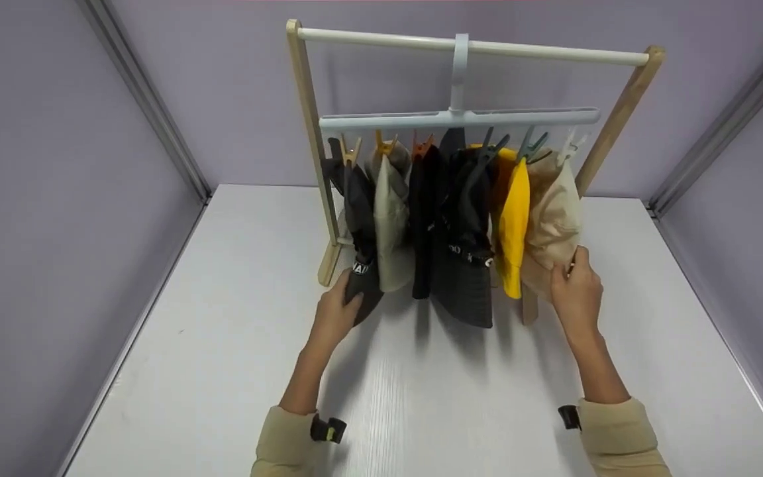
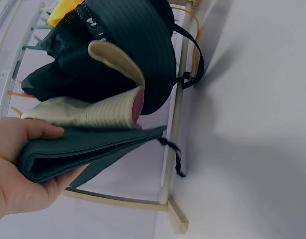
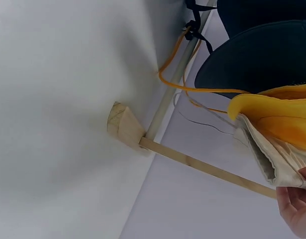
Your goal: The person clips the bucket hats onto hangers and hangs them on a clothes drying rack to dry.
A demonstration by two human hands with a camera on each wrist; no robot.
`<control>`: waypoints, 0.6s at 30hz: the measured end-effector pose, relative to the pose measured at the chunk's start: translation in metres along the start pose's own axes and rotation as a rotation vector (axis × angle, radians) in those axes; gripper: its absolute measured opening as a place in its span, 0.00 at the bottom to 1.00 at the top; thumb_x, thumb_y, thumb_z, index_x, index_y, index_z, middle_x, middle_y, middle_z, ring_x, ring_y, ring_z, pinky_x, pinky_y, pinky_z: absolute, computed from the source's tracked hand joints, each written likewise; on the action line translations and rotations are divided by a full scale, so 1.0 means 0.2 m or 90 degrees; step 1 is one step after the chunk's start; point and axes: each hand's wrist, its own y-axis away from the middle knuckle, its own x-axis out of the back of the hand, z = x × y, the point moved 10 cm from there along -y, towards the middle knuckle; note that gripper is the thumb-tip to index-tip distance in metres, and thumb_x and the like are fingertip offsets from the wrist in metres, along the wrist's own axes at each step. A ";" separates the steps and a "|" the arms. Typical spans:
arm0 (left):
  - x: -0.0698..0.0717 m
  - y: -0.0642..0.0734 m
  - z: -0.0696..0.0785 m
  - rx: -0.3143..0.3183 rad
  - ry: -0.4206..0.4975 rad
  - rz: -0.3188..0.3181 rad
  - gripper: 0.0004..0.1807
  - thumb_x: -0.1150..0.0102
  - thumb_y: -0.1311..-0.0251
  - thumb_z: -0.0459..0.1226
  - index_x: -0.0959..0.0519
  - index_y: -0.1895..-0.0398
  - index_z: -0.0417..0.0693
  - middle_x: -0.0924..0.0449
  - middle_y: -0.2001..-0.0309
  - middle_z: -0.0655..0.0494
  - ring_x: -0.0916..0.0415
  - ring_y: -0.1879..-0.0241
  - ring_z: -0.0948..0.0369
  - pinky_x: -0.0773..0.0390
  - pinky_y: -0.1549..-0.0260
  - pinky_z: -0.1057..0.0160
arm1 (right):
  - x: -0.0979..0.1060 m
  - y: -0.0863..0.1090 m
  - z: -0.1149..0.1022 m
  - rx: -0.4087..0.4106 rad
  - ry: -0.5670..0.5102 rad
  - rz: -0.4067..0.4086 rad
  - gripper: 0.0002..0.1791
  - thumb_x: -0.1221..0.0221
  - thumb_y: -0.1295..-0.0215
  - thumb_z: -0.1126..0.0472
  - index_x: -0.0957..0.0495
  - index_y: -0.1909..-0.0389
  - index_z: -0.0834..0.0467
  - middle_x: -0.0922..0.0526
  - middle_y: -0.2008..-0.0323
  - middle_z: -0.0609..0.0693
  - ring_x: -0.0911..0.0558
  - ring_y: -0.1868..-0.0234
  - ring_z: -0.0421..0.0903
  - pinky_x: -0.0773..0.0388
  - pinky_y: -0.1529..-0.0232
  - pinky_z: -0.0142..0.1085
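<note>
Several hats hang by clips from a pale hanger (image 1: 395, 122). My left hand (image 1: 334, 313) grips the brim of the leftmost dark hat (image 1: 360, 225); in the left wrist view that dark hat (image 2: 83, 147) is folded between thumb and fingers. At the right end my right hand (image 1: 578, 291) pinches the lower edge of a beige hat (image 1: 557, 212), whose folded brim (image 3: 272, 154) shows in the right wrist view. Between them hang a cream hat (image 1: 391, 232), a narrow black hat (image 1: 423, 225), a black hat with white lettering (image 1: 464, 285) and a yellow hat (image 1: 514, 225).
A wooden stand carries the hanger on its white top rod (image 1: 381, 40). Its feet, such as the left foot (image 1: 328, 266), stand on a white table (image 1: 236, 371). Pale walls (image 1: 44, 199) close in the sides and back. An orange cord (image 3: 165, 69) dangles below the hats.
</note>
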 end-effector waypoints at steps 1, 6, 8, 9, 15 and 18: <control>-0.01 -0.01 0.01 -0.006 -0.002 -0.013 0.25 0.48 0.38 0.31 0.36 0.37 0.42 0.28 0.46 0.38 0.29 0.49 0.45 0.31 0.52 0.47 | 0.02 0.01 0.01 -0.010 -0.001 -0.001 0.09 0.51 0.36 0.68 0.33 0.59 0.70 0.23 0.72 0.64 0.25 0.76 0.57 0.32 0.76 0.46; 0.06 -0.05 -0.02 0.025 -0.016 -0.008 0.26 0.47 0.38 0.31 0.36 0.36 0.43 0.28 0.46 0.38 0.30 0.49 0.44 0.32 0.52 0.46 | 0.07 0.07 0.01 -0.041 -0.016 -0.017 0.10 0.51 0.36 0.68 0.33 0.57 0.70 0.23 0.68 0.66 0.24 0.69 0.59 0.30 0.71 0.49; 0.11 -0.08 -0.05 0.055 -0.019 0.023 0.26 0.47 0.38 0.31 0.36 0.36 0.43 0.29 0.46 0.37 0.30 0.49 0.44 0.32 0.52 0.46 | 0.06 0.08 0.00 -0.042 -0.024 -0.029 0.10 0.51 0.36 0.67 0.33 0.57 0.69 0.23 0.65 0.66 0.23 0.67 0.60 0.28 0.69 0.50; 0.13 -0.09 -0.07 0.069 -0.020 0.039 0.26 0.47 0.38 0.32 0.37 0.36 0.42 0.29 0.46 0.36 0.30 0.49 0.43 0.32 0.52 0.46 | 0.05 0.09 0.00 -0.041 -0.027 -0.034 0.10 0.50 0.36 0.67 0.33 0.57 0.69 0.22 0.65 0.66 0.23 0.66 0.60 0.28 0.68 0.50; 0.17 -0.13 -0.18 0.118 -0.020 0.089 0.25 0.50 0.36 0.33 0.38 0.36 0.38 0.30 0.46 0.35 0.31 0.47 0.43 0.33 0.51 0.47 | -0.04 0.13 0.00 -0.042 -0.038 -0.074 0.08 0.49 0.35 0.66 0.34 0.62 0.68 0.23 0.65 0.66 0.22 0.64 0.60 0.26 0.67 0.51; 0.17 -0.14 -0.22 0.132 -0.015 0.098 0.24 0.50 0.35 0.34 0.37 0.37 0.38 0.29 0.46 0.36 0.31 0.46 0.44 0.33 0.50 0.47 | -0.09 0.15 0.00 -0.048 -0.048 -0.098 0.08 0.49 0.34 0.65 0.34 0.62 0.68 0.23 0.65 0.66 0.22 0.63 0.60 0.25 0.66 0.51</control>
